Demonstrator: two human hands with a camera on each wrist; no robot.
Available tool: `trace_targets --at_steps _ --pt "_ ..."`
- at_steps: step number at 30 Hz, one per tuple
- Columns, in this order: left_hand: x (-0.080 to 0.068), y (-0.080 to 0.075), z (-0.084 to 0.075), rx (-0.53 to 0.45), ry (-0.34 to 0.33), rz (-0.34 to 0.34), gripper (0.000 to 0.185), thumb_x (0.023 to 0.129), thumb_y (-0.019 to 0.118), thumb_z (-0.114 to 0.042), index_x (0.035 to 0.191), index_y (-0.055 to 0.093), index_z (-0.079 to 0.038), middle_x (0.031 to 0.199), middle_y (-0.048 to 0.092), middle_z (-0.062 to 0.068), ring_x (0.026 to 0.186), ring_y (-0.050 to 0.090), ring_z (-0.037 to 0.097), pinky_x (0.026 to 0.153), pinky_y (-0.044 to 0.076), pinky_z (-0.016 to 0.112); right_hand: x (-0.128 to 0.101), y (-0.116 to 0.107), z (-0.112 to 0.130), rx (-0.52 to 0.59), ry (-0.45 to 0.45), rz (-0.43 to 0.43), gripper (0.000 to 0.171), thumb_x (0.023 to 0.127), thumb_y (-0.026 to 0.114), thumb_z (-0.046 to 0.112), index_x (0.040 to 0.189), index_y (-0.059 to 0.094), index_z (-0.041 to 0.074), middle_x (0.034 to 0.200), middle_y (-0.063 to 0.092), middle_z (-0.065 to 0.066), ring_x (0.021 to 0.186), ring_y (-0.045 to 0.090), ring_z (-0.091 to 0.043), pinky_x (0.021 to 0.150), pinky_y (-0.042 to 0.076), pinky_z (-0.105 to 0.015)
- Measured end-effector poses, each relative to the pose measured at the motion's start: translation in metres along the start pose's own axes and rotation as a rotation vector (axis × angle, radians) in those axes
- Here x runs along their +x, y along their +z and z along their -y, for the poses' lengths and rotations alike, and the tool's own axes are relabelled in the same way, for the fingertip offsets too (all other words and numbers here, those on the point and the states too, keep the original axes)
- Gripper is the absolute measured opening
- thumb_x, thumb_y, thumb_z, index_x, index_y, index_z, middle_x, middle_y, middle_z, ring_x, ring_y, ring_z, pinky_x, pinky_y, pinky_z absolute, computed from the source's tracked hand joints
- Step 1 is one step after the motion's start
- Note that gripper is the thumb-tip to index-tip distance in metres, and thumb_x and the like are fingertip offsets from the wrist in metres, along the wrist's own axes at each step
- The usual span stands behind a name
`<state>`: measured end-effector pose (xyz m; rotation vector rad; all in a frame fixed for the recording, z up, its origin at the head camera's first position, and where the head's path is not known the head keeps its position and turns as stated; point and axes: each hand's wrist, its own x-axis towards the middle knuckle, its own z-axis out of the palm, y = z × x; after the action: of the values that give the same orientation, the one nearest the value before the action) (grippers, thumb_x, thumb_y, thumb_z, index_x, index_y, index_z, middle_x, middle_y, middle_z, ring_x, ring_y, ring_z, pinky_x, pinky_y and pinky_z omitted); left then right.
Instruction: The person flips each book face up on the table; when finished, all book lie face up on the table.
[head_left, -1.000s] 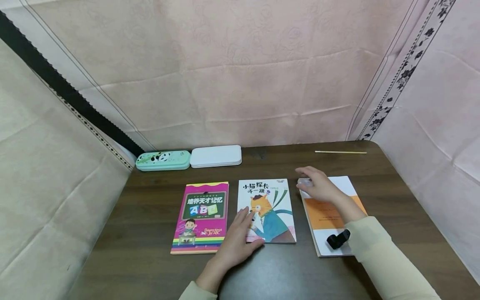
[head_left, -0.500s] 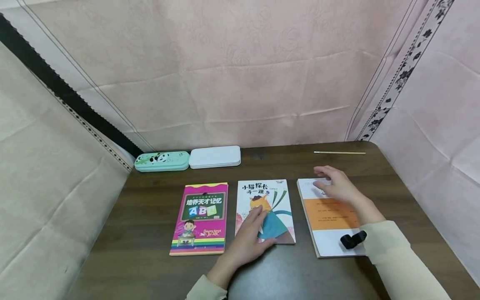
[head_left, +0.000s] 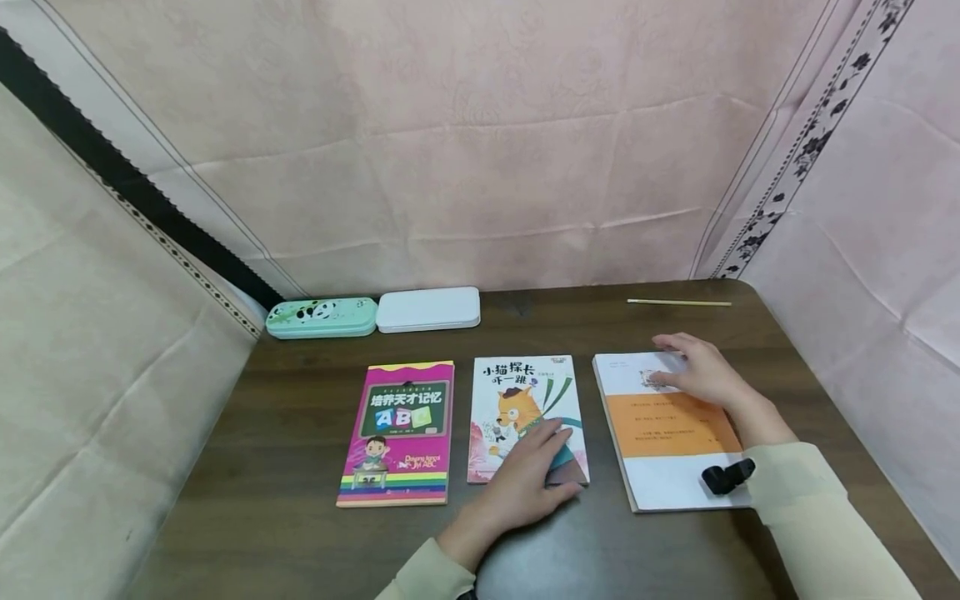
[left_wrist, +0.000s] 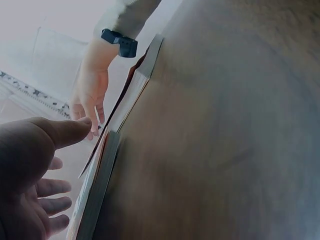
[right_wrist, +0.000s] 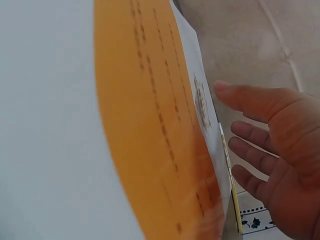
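Note:
Three books lie side by side on the dark wooden table [head_left: 300, 467]. At left is a pink book [head_left: 405, 437] with a green board and letters on its cover. In the middle, a white picture book [head_left: 517, 408] shows an orange cat. The white book with an orange band [head_left: 667, 429] lies at right. My left hand [head_left: 525, 483] is over the lower right part of the cat book, fingers extended and thumb apart. My right hand [head_left: 705, 375] is over the upper right part of the orange-band book, fingers spread; the right wrist view shows this hand [right_wrist: 285, 145] holding nothing.
A mint-green pencil case [head_left: 322, 318] with pandas and a white case [head_left: 429, 310] stand end to end at the table's back left. A thin yellowish stick [head_left: 678, 302] lies at the back right. Pale cloth walls [head_left: 480, 167] surround the table on the back and sides.
Both hands have moved to the right: the left from the cat book's left side to its lower right, the right further across the orange-band book. The books have stayed in place.

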<state>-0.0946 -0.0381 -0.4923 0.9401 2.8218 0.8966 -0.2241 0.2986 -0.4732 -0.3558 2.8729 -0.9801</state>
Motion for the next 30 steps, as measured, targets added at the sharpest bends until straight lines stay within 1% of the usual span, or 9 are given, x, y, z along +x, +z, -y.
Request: trace_targets --at_steps 2,5,9,12,16,19,24,27,30 --pt "0.003 0.001 -0.004 0.001 0.016 0.011 0.074 0.091 0.076 -0.038 0.151 0.046 -0.007 0.156 0.043 0.01 0.146 0.036 0.025 0.118 0.033 0.04 0.0 -0.003 -0.002 -0.016 0.013 0.009 0.072 0.088 0.081 0.025 0.147 0.048 -0.001 0.149 0.044 -0.027 0.138 0.036 -0.049 0.109 0.03 -0.07" --pt "0.008 0.003 -0.009 -0.023 0.028 0.037 0.072 0.092 0.075 -0.038 0.151 0.046 -0.007 0.156 0.043 0.01 0.146 0.036 0.023 0.118 0.033 0.038 -0.002 -0.008 -0.008 -0.023 0.022 0.015 0.067 0.092 0.077 0.022 0.147 0.047 0.0 0.15 0.042 -0.028 0.139 0.034 -0.051 0.109 0.029 -0.071" --pt "0.013 0.006 -0.014 -0.041 0.008 0.083 0.071 0.094 0.073 -0.04 0.152 0.045 -0.01 0.157 0.042 0.009 0.147 0.035 0.02 0.119 0.032 0.036 -0.004 -0.015 -0.021 -0.055 0.024 0.03 0.059 0.096 0.07 0.017 0.147 0.046 -0.002 0.15 0.039 -0.032 0.139 0.032 -0.054 0.109 0.028 -0.072" --pt "0.014 0.007 -0.015 -0.037 -0.007 0.111 0.07 0.094 0.072 -0.041 0.152 0.045 -0.011 0.158 0.041 0.008 0.147 0.034 0.019 0.119 0.031 0.036 -0.006 -0.017 -0.032 -0.089 0.027 0.044 0.06 0.097 0.07 0.021 0.146 0.046 -0.005 0.148 0.039 -0.034 0.137 0.032 -0.056 0.108 0.029 -0.072" --pt "0.013 0.009 -0.015 -0.02 0.007 0.122 0.069 0.094 0.072 -0.041 0.151 0.047 -0.011 0.157 0.042 0.007 0.147 0.034 0.018 0.118 0.032 0.036 -0.008 -0.016 -0.042 -0.137 0.011 0.052 0.065 0.097 0.07 0.029 0.144 0.046 -0.008 0.144 0.042 -0.035 0.132 0.038 -0.056 0.105 0.032 -0.072" --pt "0.012 0.01 -0.014 -0.008 0.02 0.126 0.067 0.094 0.072 -0.041 0.15 0.049 -0.011 0.157 0.043 0.007 0.147 0.034 0.019 0.119 0.031 0.036 -0.009 -0.014 -0.043 -0.169 0.0 0.061 0.066 0.097 0.071 0.031 0.143 0.047 -0.009 0.141 0.044 -0.034 0.127 0.043 -0.054 0.104 0.036 -0.071" --pt "0.011 0.013 -0.014 0.017 0.021 0.134 0.067 0.094 0.072 -0.043 0.149 0.05 -0.012 0.156 0.043 0.005 0.147 0.034 0.02 0.119 0.031 0.036 -0.012 -0.011 -0.04 -0.179 0.04 0.046 0.067 0.093 0.075 0.033 0.138 0.051 -0.01 0.135 0.047 -0.034 0.118 0.049 -0.05 0.101 0.041 -0.069" --pt "0.014 0.014 -0.016 0.03 0.021 0.146 0.067 0.094 0.07 -0.045 0.15 0.05 -0.013 0.157 0.042 0.005 0.148 0.033 0.02 0.119 0.031 0.037 -0.014 -0.01 -0.042 -0.17 0.061 0.023 0.068 0.091 0.077 0.034 0.135 0.052 -0.011 0.13 0.049 -0.032 0.107 0.052 -0.045 0.094 0.048 -0.064" --pt "0.018 0.016 -0.019 0.052 0.03 0.169 0.068 0.096 0.068 -0.047 0.151 0.048 -0.014 0.158 0.041 0.006 0.149 0.031 0.021 0.12 0.029 0.039 -0.017 -0.009 -0.047 -0.156 0.052 0.002 0.067 0.091 0.077 0.034 0.135 0.052 -0.01 0.125 0.05 -0.028 0.097 0.052 -0.037 0.081 0.051 -0.05"
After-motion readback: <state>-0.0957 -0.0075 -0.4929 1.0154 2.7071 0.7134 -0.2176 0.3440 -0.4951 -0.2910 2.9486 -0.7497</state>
